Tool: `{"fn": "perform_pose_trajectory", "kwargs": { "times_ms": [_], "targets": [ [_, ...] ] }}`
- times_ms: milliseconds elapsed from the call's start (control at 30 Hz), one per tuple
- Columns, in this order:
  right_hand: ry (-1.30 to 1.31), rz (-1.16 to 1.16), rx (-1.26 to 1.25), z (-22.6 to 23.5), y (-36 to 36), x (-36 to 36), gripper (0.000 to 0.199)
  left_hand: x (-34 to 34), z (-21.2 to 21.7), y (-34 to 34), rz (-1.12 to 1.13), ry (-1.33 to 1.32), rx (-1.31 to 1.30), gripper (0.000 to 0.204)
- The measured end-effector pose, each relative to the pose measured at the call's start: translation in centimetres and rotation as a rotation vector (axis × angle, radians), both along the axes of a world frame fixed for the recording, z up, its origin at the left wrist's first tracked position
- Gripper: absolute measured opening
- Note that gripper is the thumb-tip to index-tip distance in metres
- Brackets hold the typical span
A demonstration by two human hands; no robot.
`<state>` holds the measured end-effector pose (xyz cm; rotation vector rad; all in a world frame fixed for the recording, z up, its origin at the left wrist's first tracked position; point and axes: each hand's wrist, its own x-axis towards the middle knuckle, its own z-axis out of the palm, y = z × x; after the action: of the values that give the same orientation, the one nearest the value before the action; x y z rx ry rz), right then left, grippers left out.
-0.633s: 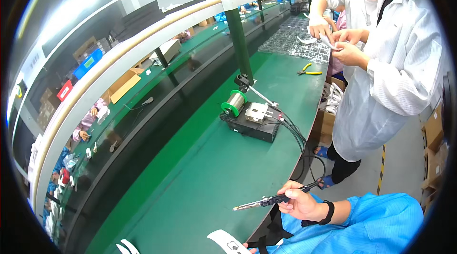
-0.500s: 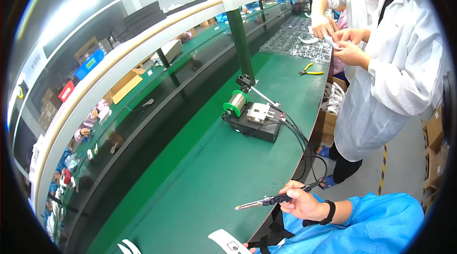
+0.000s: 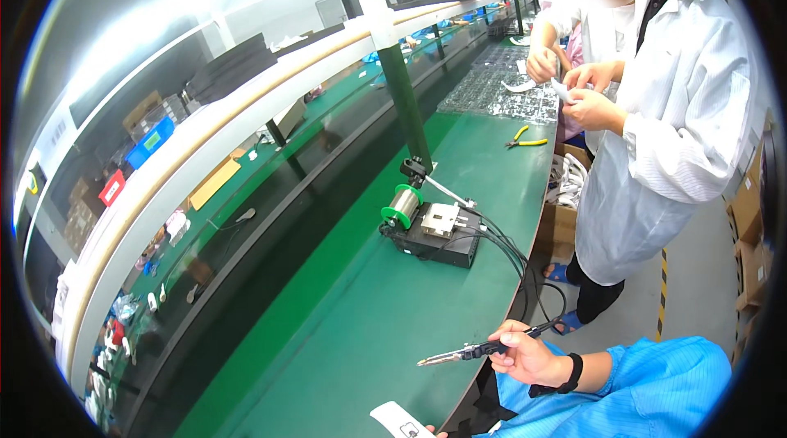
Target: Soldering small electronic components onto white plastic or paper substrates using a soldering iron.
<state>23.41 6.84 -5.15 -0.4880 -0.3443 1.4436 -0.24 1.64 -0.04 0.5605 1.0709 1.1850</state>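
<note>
My right hand (image 3: 525,356), with a black band at the wrist, is closed around a soldering iron (image 3: 469,352). The iron's metal tip points left over the green bench. Its dark cable runs back to a black soldering station (image 3: 438,248). At the lower edge of the picture is a curved white plastic piece (image 3: 393,420) with a dark outlined marking. Fingertips of my left hand (image 3: 441,434) grip its right edge; the rest of that hand is out of the picture. The iron's tip is apart from the white piece.
A green-rimmed solder spool (image 3: 402,207) stands beside the station. Yellow-handled pliers (image 3: 527,141) lie farther along the bench (image 3: 352,331), before clear trays (image 3: 500,98). Two people in white coats stand at the right, their hands on a white part (image 3: 563,91). A green post (image 3: 403,102) rises behind the spool.
The view has shifted slightly. The iron in my right hand sits a little lower and farther right. The white piece has also dropped, and other white pieces at lower left have left the view.
</note>
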Motion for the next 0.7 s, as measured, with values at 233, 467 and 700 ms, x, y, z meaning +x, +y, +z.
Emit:
{"fn": "perform_pose_trajectory", "kwargs": {
  "times_ms": [233,467,700],
  "targets": [
    [0.016,-0.024,-0.120,0.9,0.9,-0.1,0.014,-3.7,-4.2,3.5,0.080,-0.086,0.074,0.051],
    [-0.089,-0.059,-0.261,0.0,8.2,-0.4,0.021,-5.0,-6.0,4.8,0.156,-0.218,0.004,0.042],
    [0.053,-0.062,-0.369,-1.3,16.0,-1.3,0.022,-4.6,-5.4,4.9,0.177,-0.232,-0.036,0.037]
  ]
}}
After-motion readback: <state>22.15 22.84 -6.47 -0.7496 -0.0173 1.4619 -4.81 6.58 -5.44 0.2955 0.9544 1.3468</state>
